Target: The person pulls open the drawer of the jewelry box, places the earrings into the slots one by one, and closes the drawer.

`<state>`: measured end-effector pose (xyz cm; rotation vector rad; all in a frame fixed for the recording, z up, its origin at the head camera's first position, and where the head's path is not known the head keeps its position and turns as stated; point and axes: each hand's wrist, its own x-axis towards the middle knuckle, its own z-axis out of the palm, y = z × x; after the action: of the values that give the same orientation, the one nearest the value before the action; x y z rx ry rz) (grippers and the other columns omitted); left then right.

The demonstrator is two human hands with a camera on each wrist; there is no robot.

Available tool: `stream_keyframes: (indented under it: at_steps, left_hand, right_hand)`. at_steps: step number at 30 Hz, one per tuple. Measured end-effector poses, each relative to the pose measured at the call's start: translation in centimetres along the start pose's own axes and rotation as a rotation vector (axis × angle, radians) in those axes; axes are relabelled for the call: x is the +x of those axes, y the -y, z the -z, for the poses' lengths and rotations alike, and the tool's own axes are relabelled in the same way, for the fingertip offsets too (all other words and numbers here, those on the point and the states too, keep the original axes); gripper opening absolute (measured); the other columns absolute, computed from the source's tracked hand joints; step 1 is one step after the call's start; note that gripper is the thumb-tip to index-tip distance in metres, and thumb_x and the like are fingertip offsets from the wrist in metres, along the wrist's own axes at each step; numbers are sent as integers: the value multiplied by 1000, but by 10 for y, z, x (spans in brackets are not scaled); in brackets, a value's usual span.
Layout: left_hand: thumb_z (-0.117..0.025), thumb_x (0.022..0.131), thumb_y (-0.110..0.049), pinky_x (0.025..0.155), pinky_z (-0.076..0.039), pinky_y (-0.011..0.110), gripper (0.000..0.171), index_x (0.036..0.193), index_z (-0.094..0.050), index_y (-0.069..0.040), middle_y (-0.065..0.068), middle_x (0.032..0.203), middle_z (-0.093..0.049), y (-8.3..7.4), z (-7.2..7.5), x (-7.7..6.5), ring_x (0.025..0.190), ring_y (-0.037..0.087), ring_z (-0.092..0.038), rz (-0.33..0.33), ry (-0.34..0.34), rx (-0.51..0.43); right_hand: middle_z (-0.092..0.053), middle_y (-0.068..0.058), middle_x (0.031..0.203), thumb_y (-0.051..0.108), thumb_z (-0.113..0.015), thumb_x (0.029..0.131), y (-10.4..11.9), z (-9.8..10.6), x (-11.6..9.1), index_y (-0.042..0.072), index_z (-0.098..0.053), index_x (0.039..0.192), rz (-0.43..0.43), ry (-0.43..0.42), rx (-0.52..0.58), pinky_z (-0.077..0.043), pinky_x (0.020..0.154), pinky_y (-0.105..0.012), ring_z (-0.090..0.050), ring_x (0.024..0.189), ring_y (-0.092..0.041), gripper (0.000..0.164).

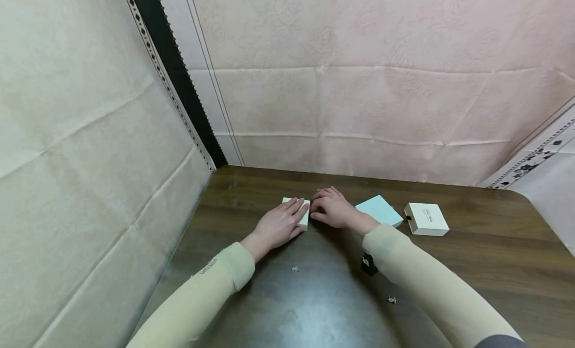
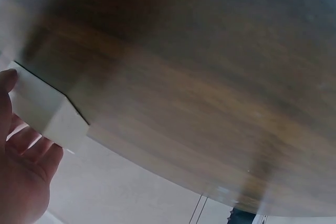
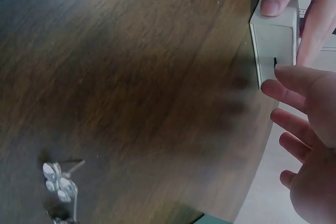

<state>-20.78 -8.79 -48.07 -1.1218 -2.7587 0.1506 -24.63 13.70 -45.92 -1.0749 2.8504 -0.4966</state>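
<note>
A small white box [image 1: 302,221] rests on the wooden table, with my left hand [image 1: 279,222] gripping it from the left. The left fingers lie over its top and the thumb presses its near side. In the right wrist view, a framed end panel of the box faces my right hand [image 3: 315,129]. A short black ribbon tab [image 3: 275,61] sticks out of that panel. My right thumb and index finger come together at the tab and pinch it, while the other fingers spread loosely. From the head view, the right hand [image 1: 331,207] hides the tab.
Right of my hands lie a pale turquoise box [image 1: 379,210] and another white box [image 1: 427,219] with printing and a black tab. Small silvery earrings [image 1: 295,269] lie nearer me, and a similar small silvery piece [image 1: 392,299] lies by the right sleeve. Cloth walls [image 1: 359,108] enclose the table.
</note>
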Motion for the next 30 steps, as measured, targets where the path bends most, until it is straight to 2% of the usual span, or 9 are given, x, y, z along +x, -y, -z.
stream_keyframes:
  at_steps: [5,13,20,30]
  left_hand:
    - [-62,109,-43,121,-43,39,65,161,-48,-7,15,165,-47,1,0,-1,151,30,-47,-5,-17,-24]
    - [-59,110,-43,121,-43,40,64,162,-46,-8,15,166,-46,1,-2,-2,152,29,-46,2,-5,-35]
    - [-60,110,-42,118,-46,42,62,161,-48,-7,17,164,-48,2,-2,-1,151,29,-48,-12,-28,-51]
    - [-61,110,-39,117,-48,45,61,160,-49,-7,18,164,-48,3,1,-1,150,31,-49,-5,-12,-85]
  right_hand:
    - [-63,-24,143,17,-74,102,0,-4,1,11,-77,92,-1,-5,37,-24,123,-73,-44,147,-48,12]
    - [-63,-23,143,11,-74,100,-2,-12,5,12,-71,84,6,-22,61,-24,123,-73,-44,148,-47,17]
    - [-61,-24,146,10,-73,102,-3,-12,5,15,-61,81,0,1,97,-23,125,-71,-41,150,-48,24]
    - [-58,-23,150,10,-72,101,-7,-13,3,16,-58,77,17,-4,95,-27,124,-70,-39,151,-48,28]
